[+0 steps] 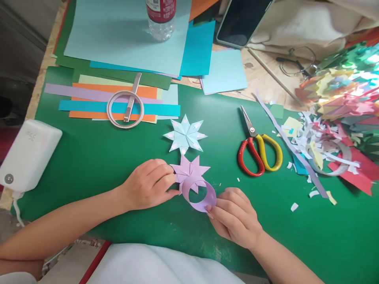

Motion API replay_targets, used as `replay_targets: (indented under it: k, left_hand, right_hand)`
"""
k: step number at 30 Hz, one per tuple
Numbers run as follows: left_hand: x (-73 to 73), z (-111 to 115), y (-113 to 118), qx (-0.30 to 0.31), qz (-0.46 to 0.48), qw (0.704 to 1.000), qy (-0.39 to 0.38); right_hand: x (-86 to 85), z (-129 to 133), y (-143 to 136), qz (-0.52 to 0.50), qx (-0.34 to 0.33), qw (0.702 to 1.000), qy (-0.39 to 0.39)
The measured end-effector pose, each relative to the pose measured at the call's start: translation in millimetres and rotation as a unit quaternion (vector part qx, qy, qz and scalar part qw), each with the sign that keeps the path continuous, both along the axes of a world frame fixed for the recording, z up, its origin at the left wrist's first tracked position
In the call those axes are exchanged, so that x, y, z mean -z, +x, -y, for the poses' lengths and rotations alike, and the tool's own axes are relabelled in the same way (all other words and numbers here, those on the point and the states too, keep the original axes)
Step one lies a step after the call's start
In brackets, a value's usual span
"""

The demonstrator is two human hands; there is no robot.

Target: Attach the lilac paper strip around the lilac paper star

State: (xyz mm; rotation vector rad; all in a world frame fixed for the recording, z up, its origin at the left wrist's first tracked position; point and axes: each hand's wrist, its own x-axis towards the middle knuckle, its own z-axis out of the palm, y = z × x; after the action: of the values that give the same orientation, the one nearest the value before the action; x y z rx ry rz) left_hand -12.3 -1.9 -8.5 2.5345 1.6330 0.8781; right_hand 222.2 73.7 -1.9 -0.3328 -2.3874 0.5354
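My left hand [155,183] pinches the left points of a purple folded paper star [189,167] near the front of the green mat. In my right hand [235,217], a purple paper ring [211,195] is gripped between thumb and fingers. The ring overlaps the lower part of the star; whether the two are joined I cannot tell. Just beyond lies a light blue paper star [185,135] with pale tips, its lowest point close to the purple star. Scissors [251,144] with one red and one yellow handle lie to the right, blades partly apart.
Paper strips [59,90], a tape roll [111,116] and a metal cutter [136,83] lie at the left, near a white power bank [32,152]. A bottle [161,27] stands on coloured sheets [103,35]. Paper scraps [302,130] and a phone [242,23] are at the right and back.
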Motion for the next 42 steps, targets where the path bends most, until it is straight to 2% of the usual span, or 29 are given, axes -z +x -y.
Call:
replay_targets:
  k: [9,12,17,21,31,42]
  left_hand:
    - [-6.1,-4.2,-6.4,-0.016,0.108,0.994,-0.021]
    - [-12.8,-3.6,-8.3,-0.019,0.106,0.994,-0.005]
    - [-19.3,-3.6,-11.6,0.022,0.082,0.996,-0.011]
    - [-19.8,-3.4,-13.1,0.02,0.058,0.998,-0.031]
    - [-17.0,-2.5,-10.0,0.034,0.055,0.996,-0.057]
    - [-17.0,-4.1,-10.3,0.035,0.039,0.997,-0.061]
  right_hand:
    - [4.4,-9.2,-5.1,0.033,0.022,0.999,0.027]
    - [2.2,-10.0,-11.3,0.042,0.025,0.998,0.042]
    - [0.8,-10.3,-15.2,0.051,0.029,0.997,0.042]
    - [3.4,-9.0,-14.7,0.04,0.046,0.997,0.038]
    - [5.0,-12.9,-14.8,0.048,0.037,0.997,0.048]
    - [6.9,-11.7,-13.6,0.047,0.041,0.997,0.045]
